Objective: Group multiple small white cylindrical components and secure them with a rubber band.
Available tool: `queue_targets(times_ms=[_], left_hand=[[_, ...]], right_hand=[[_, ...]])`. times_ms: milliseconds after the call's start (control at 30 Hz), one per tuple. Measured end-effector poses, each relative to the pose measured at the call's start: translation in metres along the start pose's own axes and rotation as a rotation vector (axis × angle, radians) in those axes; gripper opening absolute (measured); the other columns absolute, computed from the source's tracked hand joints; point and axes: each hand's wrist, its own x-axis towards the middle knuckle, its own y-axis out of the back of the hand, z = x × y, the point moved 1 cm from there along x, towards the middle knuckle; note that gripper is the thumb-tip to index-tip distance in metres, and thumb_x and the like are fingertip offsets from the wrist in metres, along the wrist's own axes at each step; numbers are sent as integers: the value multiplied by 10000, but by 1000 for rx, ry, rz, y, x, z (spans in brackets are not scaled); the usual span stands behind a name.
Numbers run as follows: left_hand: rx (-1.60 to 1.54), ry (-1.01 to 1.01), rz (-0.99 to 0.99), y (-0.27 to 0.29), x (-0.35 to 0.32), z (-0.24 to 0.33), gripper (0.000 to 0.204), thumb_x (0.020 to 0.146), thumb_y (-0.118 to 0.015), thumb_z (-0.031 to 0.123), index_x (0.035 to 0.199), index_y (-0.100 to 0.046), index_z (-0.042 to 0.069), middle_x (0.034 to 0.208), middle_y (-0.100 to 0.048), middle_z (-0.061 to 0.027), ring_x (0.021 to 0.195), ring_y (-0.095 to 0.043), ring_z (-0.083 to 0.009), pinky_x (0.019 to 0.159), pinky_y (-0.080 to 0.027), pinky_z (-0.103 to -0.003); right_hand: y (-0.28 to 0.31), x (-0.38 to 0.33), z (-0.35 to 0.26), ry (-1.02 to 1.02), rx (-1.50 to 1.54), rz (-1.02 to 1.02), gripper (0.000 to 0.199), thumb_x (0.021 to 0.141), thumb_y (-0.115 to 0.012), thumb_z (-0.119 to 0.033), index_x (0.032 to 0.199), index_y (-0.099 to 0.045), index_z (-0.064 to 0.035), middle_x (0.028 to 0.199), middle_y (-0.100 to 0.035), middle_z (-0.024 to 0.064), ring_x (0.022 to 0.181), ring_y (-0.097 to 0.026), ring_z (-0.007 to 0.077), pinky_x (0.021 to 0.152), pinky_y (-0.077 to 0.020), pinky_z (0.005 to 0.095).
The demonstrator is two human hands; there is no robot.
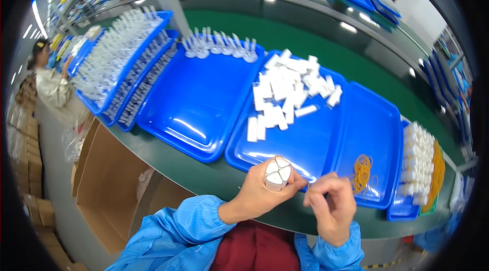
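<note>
My left hand (257, 192) is closed around a round bundle of white wedge-shaped plastic pieces (278, 170), their ends facing up. Just right of it is my right hand (332, 207), fingers curled in and thumb bent toward them. Whatever those fingers pinch, if anything, is too small to make out. Beyond the bundle, a blue tray (310, 136) carries a heap of loose white pieces (285, 85). A small pile of tan rubber bands (362, 173) lies in the narrower blue tray (374, 118) on the right.
Left stands another blue tray (188, 103) with clear stemmed parts (219, 44) along its far edge. Beside it are stacked trays full of similar clear parts (119, 52). White bundles (416, 164) stand at far right. A cardboard box (109, 184) sits below the bench. Other people work nearby.
</note>
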Motion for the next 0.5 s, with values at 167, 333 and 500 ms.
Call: queue_targets(times_ms=[167, 333, 500], left_hand=[[-145, 188, -114, 16, -6, -3, 146, 922, -726, 82, 981, -606, 22, 1086, -707, -127, 1112, -657, -194, 967, -520, -355], [-733, 232, -232, 10, -4, 4, 369, 969, -698, 262, 1203, -593, -4, 1326, -618, -103, 1217, -566, -166, 1019, -449, -293], [-301, 135, -167, 9, -5, -7, 232, 931, -737, 224, 927, -577, 55, 1058, -699, -74, 1005, -625, -122, 901, -489, -266]], right_hand=[[-29, 7, 1, 90, 234, 288, 264, 966, -649, -203, 1067, -480, -26, 770, -593, 71, 713, -609, 181, 680, -493, 298], [-9, 0, 5, 16, -180, 122, 200, 963, -638, -3, 1156, -598, 34, 1025, -644, 103, 887, -619, 166, 805, -508, 285], [-11, 0, 9, -28, -7, 118, 187, 973, -587, 31, 1158, -559, 19, 996, -637, 131, 922, -629, 223, 853, -534, 357]])
